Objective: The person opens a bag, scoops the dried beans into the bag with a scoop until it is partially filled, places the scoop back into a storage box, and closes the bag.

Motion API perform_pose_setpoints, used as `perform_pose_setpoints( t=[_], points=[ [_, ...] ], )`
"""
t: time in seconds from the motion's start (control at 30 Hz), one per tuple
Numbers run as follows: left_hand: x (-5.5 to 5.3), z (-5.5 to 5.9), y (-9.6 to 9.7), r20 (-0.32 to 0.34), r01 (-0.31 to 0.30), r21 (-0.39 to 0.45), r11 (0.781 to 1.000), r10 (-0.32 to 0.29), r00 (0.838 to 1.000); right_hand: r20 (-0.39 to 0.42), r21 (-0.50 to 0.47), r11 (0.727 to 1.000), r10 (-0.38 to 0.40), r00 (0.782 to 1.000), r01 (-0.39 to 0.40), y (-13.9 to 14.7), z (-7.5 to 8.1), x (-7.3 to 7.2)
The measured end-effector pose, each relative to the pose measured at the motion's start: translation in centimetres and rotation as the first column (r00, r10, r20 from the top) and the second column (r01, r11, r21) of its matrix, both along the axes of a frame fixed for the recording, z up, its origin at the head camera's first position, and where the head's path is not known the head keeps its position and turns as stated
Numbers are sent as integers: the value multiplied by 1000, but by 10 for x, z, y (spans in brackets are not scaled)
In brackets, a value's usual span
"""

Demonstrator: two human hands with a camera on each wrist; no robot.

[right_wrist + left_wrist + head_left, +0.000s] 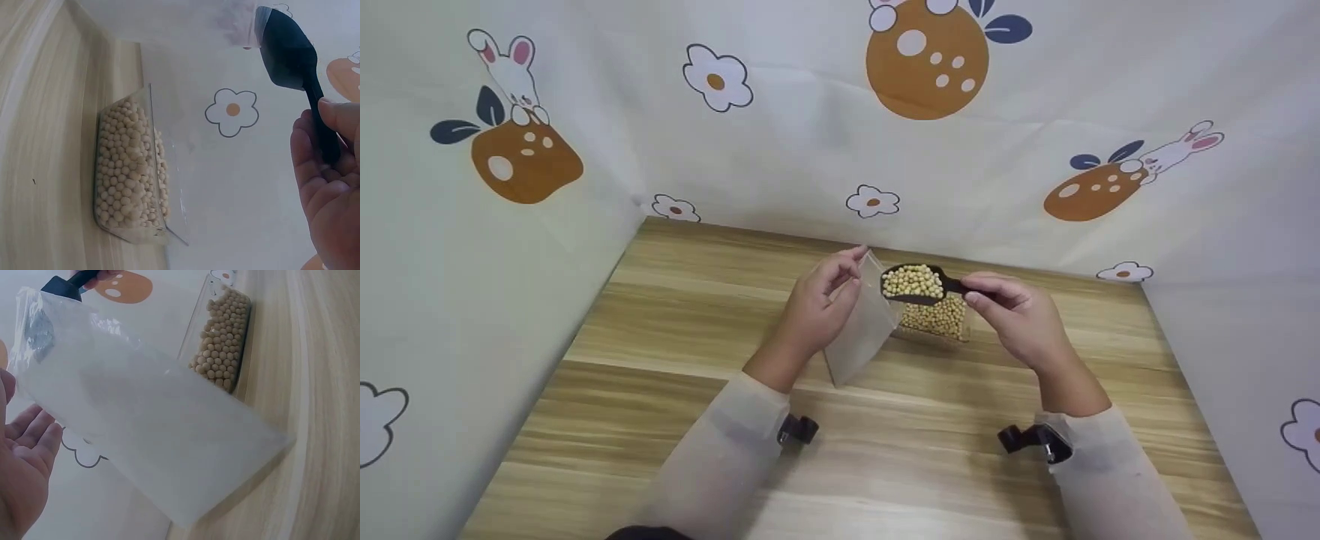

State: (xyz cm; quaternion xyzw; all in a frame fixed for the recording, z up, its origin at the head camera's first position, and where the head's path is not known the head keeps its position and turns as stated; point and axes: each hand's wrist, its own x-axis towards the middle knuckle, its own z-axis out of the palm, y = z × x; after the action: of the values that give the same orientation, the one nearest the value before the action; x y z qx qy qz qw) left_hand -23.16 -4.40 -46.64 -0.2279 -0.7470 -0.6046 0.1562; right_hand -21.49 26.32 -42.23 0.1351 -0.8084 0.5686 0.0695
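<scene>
My left hand (821, 304) holds a translucent frosted bag (861, 341) near its upper edge, with the bag slanting down towards the table. My right hand (1020, 315) grips the handle of a black scoop (915, 300) between thumb and fingers. Soybeans (913, 280) fill the scoop, whose tip is at the bag's mouth. In the right wrist view the scoop's front end overlaps the bag's edge. Just below the scoop stands a clear plastic box (151, 163) that holds more soybeans (121, 174).
The wood-grain table (660, 315) is enclosed by pale cloth walls (795, 150) printed with flowers, rabbits and oranges. The back wall rises close behind the box. A black wrist-camera mount is strapped on each sleeve.
</scene>
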Motion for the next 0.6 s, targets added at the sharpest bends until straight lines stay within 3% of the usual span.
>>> perform_pose_setpoints(
  t=[0.27,0.6],
  points=[
    [0,-2,0,4,-6,-7,1000,6,1000,-50,128,991,47,998,-40,-1,12,-1],
    [1,-2,0,40,-6,-25,1000,7,999,-57,175,983,57,997,-47,-3,17,-3]
  ],
)
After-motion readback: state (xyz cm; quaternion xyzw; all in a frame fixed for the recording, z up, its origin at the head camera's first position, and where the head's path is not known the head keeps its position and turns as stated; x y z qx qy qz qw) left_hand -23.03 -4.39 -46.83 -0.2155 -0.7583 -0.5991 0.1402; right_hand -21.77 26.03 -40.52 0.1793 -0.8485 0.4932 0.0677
